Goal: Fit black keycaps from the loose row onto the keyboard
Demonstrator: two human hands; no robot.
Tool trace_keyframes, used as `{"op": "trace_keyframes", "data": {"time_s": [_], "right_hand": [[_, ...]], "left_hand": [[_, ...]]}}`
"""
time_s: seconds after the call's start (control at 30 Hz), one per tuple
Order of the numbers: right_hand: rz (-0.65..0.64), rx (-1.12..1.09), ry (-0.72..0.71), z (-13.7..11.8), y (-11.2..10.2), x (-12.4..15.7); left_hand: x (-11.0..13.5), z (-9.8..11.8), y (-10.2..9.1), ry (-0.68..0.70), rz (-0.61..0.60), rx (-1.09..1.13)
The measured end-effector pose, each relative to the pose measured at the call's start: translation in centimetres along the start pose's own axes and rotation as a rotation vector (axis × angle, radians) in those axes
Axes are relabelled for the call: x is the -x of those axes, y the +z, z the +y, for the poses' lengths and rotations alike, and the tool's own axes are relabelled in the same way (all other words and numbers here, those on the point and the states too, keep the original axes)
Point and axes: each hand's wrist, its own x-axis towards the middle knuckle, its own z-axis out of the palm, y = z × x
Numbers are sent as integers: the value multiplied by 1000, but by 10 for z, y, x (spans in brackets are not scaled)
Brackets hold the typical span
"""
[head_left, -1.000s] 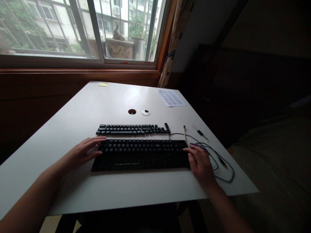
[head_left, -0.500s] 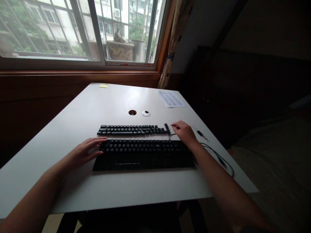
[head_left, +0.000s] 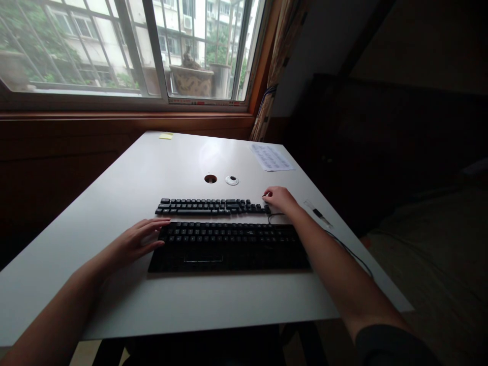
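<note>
A black keyboard (head_left: 229,260) with its upper key rows fitted and a smooth dark strip along its front lies on the white desk. Behind it, loose black keycaps (head_left: 198,206) are laid out in rows. My left hand (head_left: 143,236) rests at the keyboard's left end, fingers stretched out and thumb apart, touching its edge. My right hand (head_left: 280,198) is beyond the keyboard's right part, at the right end of the loose keycaps. Its thumb and forefinger pinch a small dark keycap (head_left: 264,195), mostly hidden by the fingers.
A cable (head_left: 348,250) runs along the desk's right side, near a small black-and-clear tool (head_left: 319,215). Farther back are a round cable hole (head_left: 210,179), its white cover (head_left: 232,180), printed papers (head_left: 271,157) and a yellow sticky note (head_left: 165,136). A window stands behind.
My right hand has moved slightly left and down onto the upright keycap at the row's end, and its fingers have closed on it. My left hand keeps its place on the keyboard.
</note>
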Motion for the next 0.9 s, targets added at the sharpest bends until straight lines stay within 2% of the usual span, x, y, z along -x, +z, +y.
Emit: {"op": "trace_keyframes", "data": {"time_s": [0.23,0.43,0.53,0.67,0.8,0.9], "right_hand": [[60,-119,121,13,0,-3],[125,-382,209,31,-13,18],[124,-544,214,36,-23,44],[106,-667,224,41,-40,95],[55,-637,296,43,-55,152],[2,-598,336,45,-57,183]], "left_hand": [[3,-5,2,-8,-22,12],[3,-6,2,14,-8,-14],[4,-6,2,4,-13,-24],[4,-8,2,1,-21,-42],[5,-10,2,9,-20,-49],[6,-11,2,14,-18,-53]]}}
